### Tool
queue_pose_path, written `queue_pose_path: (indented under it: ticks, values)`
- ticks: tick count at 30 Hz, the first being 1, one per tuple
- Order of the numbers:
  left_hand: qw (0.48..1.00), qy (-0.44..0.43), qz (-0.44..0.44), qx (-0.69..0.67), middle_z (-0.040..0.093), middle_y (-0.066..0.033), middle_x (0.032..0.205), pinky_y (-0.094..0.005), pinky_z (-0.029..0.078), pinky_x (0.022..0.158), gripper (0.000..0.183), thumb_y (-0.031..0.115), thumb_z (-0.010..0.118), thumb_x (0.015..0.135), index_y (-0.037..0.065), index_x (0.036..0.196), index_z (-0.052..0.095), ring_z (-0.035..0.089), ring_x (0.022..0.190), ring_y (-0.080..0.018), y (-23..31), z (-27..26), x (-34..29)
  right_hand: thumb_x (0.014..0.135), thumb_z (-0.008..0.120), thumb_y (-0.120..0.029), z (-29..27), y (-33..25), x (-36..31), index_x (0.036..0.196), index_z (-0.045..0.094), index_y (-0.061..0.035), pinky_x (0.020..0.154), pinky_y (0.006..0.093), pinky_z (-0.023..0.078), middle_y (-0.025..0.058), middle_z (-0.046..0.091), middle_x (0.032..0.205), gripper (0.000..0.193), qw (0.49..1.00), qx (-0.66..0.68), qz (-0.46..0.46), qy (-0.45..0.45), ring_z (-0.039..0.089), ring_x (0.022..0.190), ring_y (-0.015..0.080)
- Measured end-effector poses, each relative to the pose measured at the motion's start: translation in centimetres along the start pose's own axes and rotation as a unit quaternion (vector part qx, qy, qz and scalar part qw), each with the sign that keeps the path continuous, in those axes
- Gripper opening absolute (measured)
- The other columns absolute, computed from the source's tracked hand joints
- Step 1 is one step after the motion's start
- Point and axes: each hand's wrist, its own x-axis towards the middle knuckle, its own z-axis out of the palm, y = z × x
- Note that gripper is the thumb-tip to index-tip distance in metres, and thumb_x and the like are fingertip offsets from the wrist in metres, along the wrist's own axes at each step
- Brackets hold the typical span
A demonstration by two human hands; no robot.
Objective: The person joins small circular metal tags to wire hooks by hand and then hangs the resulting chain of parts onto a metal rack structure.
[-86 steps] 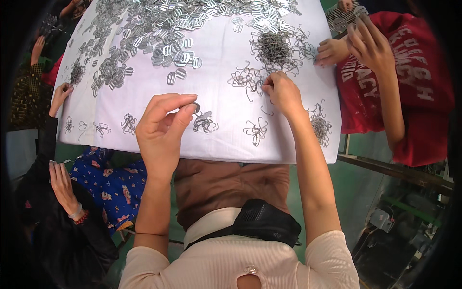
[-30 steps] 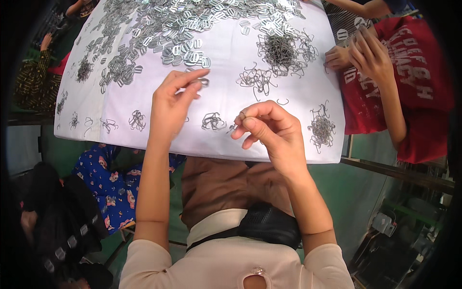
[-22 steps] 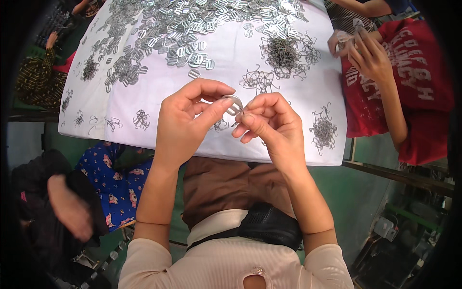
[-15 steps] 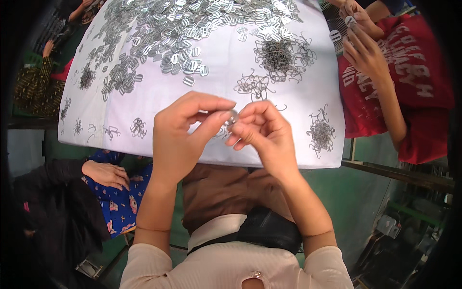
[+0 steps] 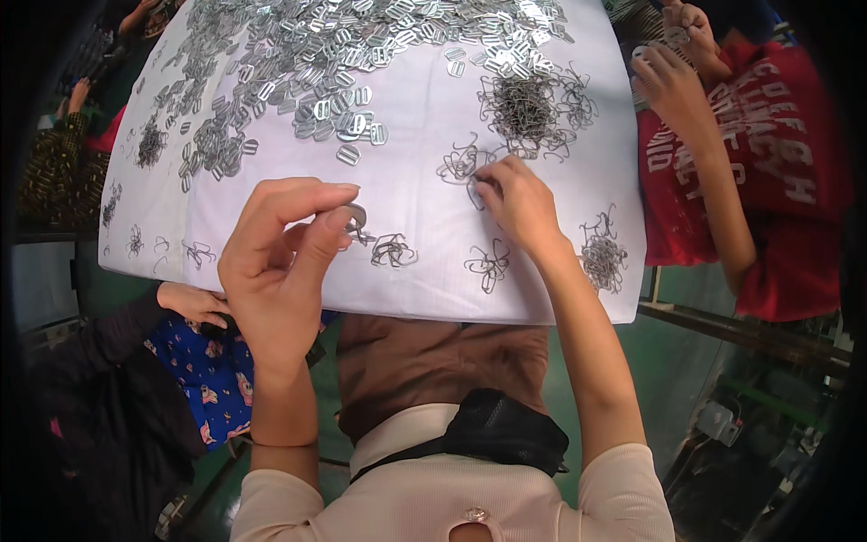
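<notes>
Since the frame half a second earlier, the left hand [image 5: 287, 260] and the right hand [image 5: 521, 206] have parted: the left has shifted toward centre left with a metal buckle [image 5: 359, 215], the right to the hooks above centre. Progress, near to far: one buckle is in hand, thin wire showing at its lower edge; whether the two are joined cannot be confirmed. A small hook cluster [image 5: 395, 251] lies at lower centre on the white-covered bench [image 5: 433, 298]. Farther off, a loose hook group [image 5: 459, 163] and a dense hook heap [image 5: 524, 107] lie right of centre, and loose buckles [image 5: 361, 41] crowd the top. In judgement, most stock remains unworked. Left hand: thumb and forefinger pinch the buckle, other fingers curled. Right hand: fingers bent at the loose hook group; whether a hook is gripped cannot be told.
</notes>
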Motion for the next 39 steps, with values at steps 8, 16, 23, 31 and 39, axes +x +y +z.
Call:
queue_pose_path:
  ticks: [8, 16, 23, 31, 39]
  values:
    - [1.0, 0.018, -0.002, -0.021, 0.056, -0.0076, 0.093, -0.02, 0.049, 0.062, 0.015, -0.007, 0.06, 0.08, -0.004, 0.095, 0.064, 0.056, 0.075, -0.0094, -0.7, -0.9, 0.0, 0.078, 0.063, -0.013, -0.6, -0.7, 4.3, 0.082, 0.064, -0.0071, 0.066, 0.0362, 0.046, 0.0069, 0.06, 0.083, 0.007, 0.997, 0.006, -0.04, -0.06, 0.059, 0.074, 0.0248]
    - [1.0, 0.0, -0.017, -0.014, 0.058, -0.0073, 0.093, -0.0197, 0.05, 0.063, 0.017, -0.007, 0.06, 0.08, -0.002, 0.095, 0.065, 0.057, 0.075, -0.0099, -0.3, -0.6, 0.1, 0.077, 0.062, -0.012, 1.3, -1.8, 7.0, 0.081, 0.062, -0.0077, 0.07, 0.0354, 0.047, 0.007, 0.06, 0.086, 0.006, 0.974, -0.096, -0.129, -0.162, 0.06, 0.082, 0.0252]
    - [0.997, 0.019, -0.053, -0.052, 0.059, -0.0076, 0.092, -0.0206, 0.051, 0.067, 0.019, -0.004, 0.061, 0.08, -0.003, 0.099, 0.062, 0.058, 0.077, -0.0102, -0.5, -0.5, -0.5, 0.079, 0.049, -0.003, 2.1, -1.7, 5.2, 0.086, 0.056, -0.0057, 0.068, 0.0383, 0.049, 0.0094, 0.057, 0.085, 0.01, 0.957, -0.196, -0.193, -0.097, 0.06, 0.081, 0.0274]
    - [0.994, 0.005, -0.059, -0.093, 0.059, -0.0075, 0.095, -0.0223, 0.05, 0.071, 0.018, -0.001, 0.061, 0.082, -0.005, 0.099, 0.058, 0.057, 0.084, -0.0097, -0.6, 0.3, -0.9, 0.078, 0.06, -0.004, -0.7, -1.1, 3.0, 0.088, 0.059, -0.0017, 0.066, 0.0321, 0.047, 0.0124, 0.063, 0.083, 0.01, 0.992, 0.117, -0.007, -0.056, 0.06, 0.076, 0.022]
    - [0.99, -0.032, -0.059, -0.122, 0.057, -0.0098, 0.092, -0.0254, 0.052, 0.072, 0.016, -0.006, 0.056, 0.082, -0.007, 0.098, 0.056, 0.056, 0.085, -0.0124, -0.2, 1.9, -1.2, 0.079, 0.064, -0.002, -6.9, -7.9, -2.2, 0.093, 0.055, -0.0008, 0.062, 0.0236, 0.049, 0.0069, 0.063, 0.08, 0.016, 0.832, 0.549, 0.077, -0.02, 0.062, 0.071, 0.0131]
